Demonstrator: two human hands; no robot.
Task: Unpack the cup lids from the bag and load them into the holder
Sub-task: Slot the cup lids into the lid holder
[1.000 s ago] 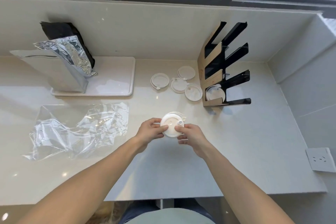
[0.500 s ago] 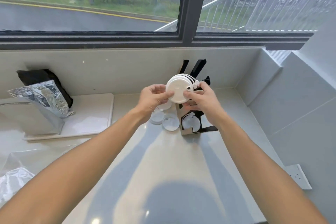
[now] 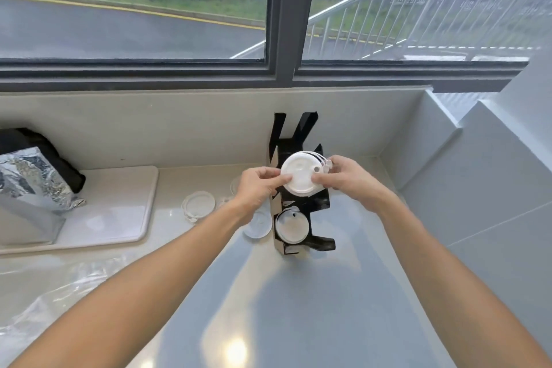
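Left hand [image 3: 258,185] and right hand [image 3: 346,178] both pinch a stack of white cup lids [image 3: 300,176], held in front of the black holder [image 3: 301,218]'s middle slot. Bottom slot holds one lid [image 3: 291,225]. Loose lids [image 3: 198,205] on tabletop [image 3: 298,308].

Both arms extended; left hand [image 3: 259,185], right hand [image 3: 343,174] pinching.

Both hands up at the holder [image 3: 301,209]: left hand [image 3: 258,185] and right hand [image 3: 346,178] pinch a stack of lids [image 3: 300,176] from either side, in front of a middle slot. One lid [image 3: 291,225] sits in the bottom slot. Loose lids [image 3: 198,205] on the counter [image 3: 283,308] left of the holder. Foil bag [image 3: 27,185] on tray [image 3: 119,218], far left. Clear bag [image 3: 38,302] at bottom left.
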